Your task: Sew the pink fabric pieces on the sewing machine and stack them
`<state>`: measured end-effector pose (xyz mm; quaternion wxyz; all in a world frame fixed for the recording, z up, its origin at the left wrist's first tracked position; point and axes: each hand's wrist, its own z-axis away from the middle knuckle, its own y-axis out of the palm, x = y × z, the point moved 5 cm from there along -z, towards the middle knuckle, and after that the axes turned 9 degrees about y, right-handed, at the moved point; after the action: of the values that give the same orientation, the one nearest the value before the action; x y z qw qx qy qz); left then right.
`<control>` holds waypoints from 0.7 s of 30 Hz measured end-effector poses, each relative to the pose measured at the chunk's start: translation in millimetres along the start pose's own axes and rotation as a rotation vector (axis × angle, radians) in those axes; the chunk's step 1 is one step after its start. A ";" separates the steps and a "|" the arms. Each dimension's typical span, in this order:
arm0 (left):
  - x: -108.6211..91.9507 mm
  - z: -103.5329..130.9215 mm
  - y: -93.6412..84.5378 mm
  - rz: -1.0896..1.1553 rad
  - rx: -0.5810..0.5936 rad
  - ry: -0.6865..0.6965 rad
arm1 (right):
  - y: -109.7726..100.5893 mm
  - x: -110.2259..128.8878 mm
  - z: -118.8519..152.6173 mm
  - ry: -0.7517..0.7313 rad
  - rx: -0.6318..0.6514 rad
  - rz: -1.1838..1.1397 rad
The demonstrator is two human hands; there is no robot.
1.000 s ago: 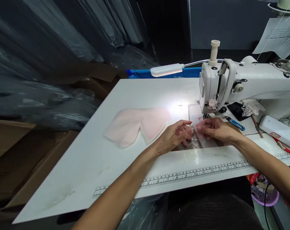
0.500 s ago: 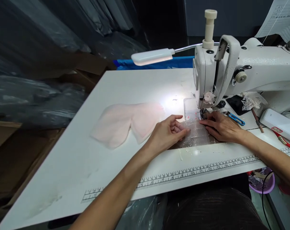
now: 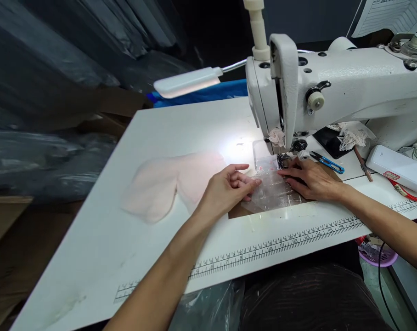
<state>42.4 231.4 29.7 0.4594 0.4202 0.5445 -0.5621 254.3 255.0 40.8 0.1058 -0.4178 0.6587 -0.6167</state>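
A see-through, faintly patterned sheet [image 3: 272,191], which looks like sheer fabric or film, lies under the sewing machine's presser foot [image 3: 283,161]. My left hand [image 3: 231,186] is at the sheet's left edge, thumb and curled fingers closed on it, with the index finger extended. Just right of the presser foot, my right hand [image 3: 308,179] rests low on the sheet, its fingers stretched and apart. Small pinkish marks show near the foot. To the left of my left hand lies a pale pink two-lobed fabric piece [image 3: 156,186].
The white sewing machine [image 3: 332,87] stands at the right, its lamp [image 3: 188,82] lit over the table [image 3: 91,248]. Blue thread snips [image 3: 327,162], a white device [image 3: 397,170] and red-handled scissors [image 3: 408,192] lie right of my hand. A printed ruler [image 3: 277,248] runs along the front edge.
The view has shifted, so the machine appears farther left and nearer. Both hands keep about the same place at the sheet. More of the brown surface beneath its front left corner shows.
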 end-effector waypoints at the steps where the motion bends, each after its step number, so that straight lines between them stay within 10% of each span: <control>1: 0.4 0.1 0.5 -0.002 0.000 0.003 | -0.6 -0.4 0.2 -0.002 0.001 -0.014; 21: 6.9 -1.8 1.0 0.046 -0.018 -0.028 | -3.6 -8.7 0.9 -0.014 0.010 -0.203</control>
<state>41.7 232.8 22.6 0.4838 0.4205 0.5331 -0.5522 261.8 260.6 40.6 0.0495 -0.4861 0.6093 -0.6245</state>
